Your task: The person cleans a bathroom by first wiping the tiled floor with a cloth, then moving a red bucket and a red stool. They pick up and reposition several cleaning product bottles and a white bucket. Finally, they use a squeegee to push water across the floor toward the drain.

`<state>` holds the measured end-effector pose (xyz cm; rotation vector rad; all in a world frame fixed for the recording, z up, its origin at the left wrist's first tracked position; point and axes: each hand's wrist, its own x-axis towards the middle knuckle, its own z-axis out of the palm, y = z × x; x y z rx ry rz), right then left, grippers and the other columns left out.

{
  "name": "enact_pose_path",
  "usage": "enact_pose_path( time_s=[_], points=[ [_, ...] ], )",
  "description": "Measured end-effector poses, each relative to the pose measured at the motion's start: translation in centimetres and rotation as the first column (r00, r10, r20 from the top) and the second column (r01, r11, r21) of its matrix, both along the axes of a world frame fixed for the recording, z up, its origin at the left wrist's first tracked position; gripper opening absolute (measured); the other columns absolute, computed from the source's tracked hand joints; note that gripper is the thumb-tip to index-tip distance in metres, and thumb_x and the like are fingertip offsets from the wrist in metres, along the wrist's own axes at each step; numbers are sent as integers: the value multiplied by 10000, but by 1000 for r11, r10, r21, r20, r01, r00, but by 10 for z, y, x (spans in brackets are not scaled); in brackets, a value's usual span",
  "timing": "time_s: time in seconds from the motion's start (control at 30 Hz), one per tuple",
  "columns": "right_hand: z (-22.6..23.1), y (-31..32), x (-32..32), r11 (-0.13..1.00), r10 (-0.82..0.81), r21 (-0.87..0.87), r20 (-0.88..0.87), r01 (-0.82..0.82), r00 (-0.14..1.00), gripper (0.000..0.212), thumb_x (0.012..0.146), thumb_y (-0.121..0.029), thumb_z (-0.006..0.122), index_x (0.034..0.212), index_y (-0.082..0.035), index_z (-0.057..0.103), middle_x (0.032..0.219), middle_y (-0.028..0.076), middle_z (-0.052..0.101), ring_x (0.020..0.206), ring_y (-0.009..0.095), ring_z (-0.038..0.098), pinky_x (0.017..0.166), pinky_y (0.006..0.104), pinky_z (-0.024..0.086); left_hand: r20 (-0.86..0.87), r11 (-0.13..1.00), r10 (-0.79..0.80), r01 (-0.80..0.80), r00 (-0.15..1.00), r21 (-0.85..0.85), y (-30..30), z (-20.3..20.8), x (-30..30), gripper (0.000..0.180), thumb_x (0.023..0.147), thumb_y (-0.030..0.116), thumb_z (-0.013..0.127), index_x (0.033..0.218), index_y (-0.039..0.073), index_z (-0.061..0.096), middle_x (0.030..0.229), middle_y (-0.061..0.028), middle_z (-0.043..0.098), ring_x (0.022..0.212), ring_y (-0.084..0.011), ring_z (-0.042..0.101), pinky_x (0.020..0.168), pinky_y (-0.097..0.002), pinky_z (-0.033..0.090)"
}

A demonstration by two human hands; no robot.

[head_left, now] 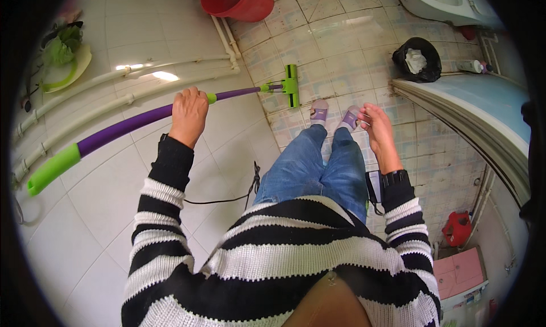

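Note:
My left hand (190, 116) is closed around the purple pole of a mop (131, 122). The pole slants from a green end grip at the far left down to a green mop head (292, 86) at the tiled floor, close to the wall. A green collar on the pole shows just past my fingers. My right hand (378, 128) holds nothing; its fingers are loosely bent and apart, above and beside my purple slippers (319, 112).
A red bucket (233, 2) stands at the far wall by white pipes (170, 71). To the right are a bin with a black bag (429, 56), a white toilet (438, 0) and a rail-edged blue panel (489, 93). A black cable (222, 201) hangs left of my legs.

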<state>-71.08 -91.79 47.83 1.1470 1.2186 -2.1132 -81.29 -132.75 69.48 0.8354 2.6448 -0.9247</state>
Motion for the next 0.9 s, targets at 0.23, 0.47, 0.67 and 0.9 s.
enact_pose_path(
  time_s=[0.23,0.47,0.67,0.9],
  points=[
    [-26,-53,-70,915,403,109,-175,-389,898,226,870,-182,590,1029,-28,634,897,39,646,805,137,619,664,271,467,-7,979,-14,12,1000,-202,90,120,-9,277,775,27,547,1051,10,565,882,-105,493,874,-246,525,790,-337,425],
    [-111,-98,-159,788,578,486,-370,-379,728,353,842,-298,633,997,20,622,875,135,654,794,230,620,718,330,482,-224,937,150,-211,963,-277,74,222,7,196,743,62,671,904,62,560,803,-96,546,733,-278,550,646,-390,429],
    [-193,-93,-218,841,466,372,-133,-392,875,547,878,-474,580,952,67,622,795,147,625,731,264,591,690,370,467,-474,963,50,-168,879,-210,80,178,36,180,801,109,723,787,93,544,709,-48,518,683,-240,514,658,-352,400],
    [-298,-46,-200,861,486,198,-54,-468,872,567,915,-517,516,1042,28,599,895,137,629,787,280,585,689,412,465,-506,960,164,-255,847,-116,68,91,45,288,761,134,758,756,101,473,708,-21,500,674,-220,503,675,-332,390]
  ],
)
